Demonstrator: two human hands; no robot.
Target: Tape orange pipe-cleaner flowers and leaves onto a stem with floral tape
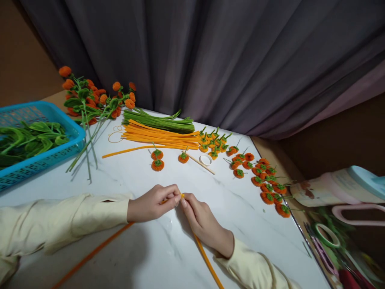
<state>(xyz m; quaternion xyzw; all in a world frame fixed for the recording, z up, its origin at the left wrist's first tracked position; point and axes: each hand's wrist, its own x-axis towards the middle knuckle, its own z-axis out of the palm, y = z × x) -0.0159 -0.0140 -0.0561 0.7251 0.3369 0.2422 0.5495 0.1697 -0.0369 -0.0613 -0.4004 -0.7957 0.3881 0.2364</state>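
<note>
My left hand (156,202) and my right hand (206,222) meet above the white table (144,253), fingertips pinched together. Between them shows a small yellow-orange tip of chenille stem (182,196). An orange chenille stem (93,255) runs from under my left hand toward the lower left. From beneath my right palm, a lighter orange chenille stem (207,261) trails to the bottom edge. Whether these are one bent stem or two is hidden by the fingers. Beyond my hands lie small orange pumpkin-like pieces (158,165) with green tops.
Orange chenille stems (162,135) and green ones (159,121) lie bundled at the back, near a white ring (206,160) and a thin stick (200,162). A blue basket (42,158) of leaves stands left; several pumpkin pieces (267,188) and a tumbler (337,186) are right.
</note>
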